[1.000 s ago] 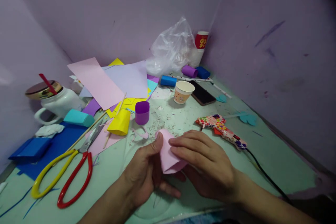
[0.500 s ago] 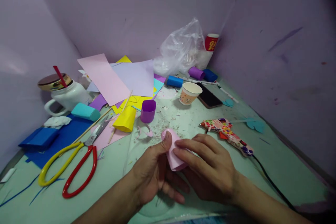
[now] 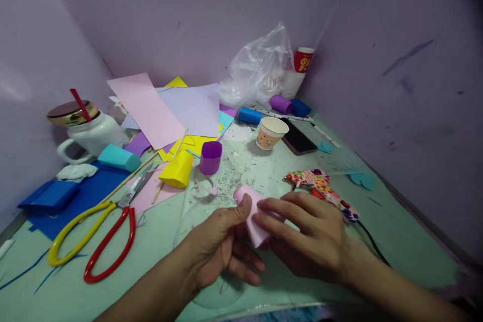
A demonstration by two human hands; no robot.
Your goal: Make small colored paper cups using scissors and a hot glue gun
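Note:
Between my two hands is a pink paper tube [image 3: 255,231], tilted, above the near part of the table. My left hand [image 3: 222,241] grips its left side, with the thumb pressed near the upper end and the lower fingers loosely curled. From the right, my right hand [image 3: 309,236] holds the tube, its fingertips lying on the front face; its thumb is hidden. Just beyond the tube stand a purple paper tube [image 3: 210,158] and a yellow paper tube [image 3: 177,169]. A curled pink paper strip [image 3: 207,186] lies close by.
Scissors [image 3: 126,201] with yellow and red handles lie open at left, near a white mug [image 3: 94,136]. A corded glue gun [image 3: 320,183] rests at right. Behind are a paper cup [image 3: 270,135], a phone [image 3: 300,138], coloured paper sheets [image 3: 199,110] and a plastic bag [image 3: 260,70].
My right hand has shifted slightly to the right, and the pink tube has turned a little in my grip. The whole view has moved slightly.

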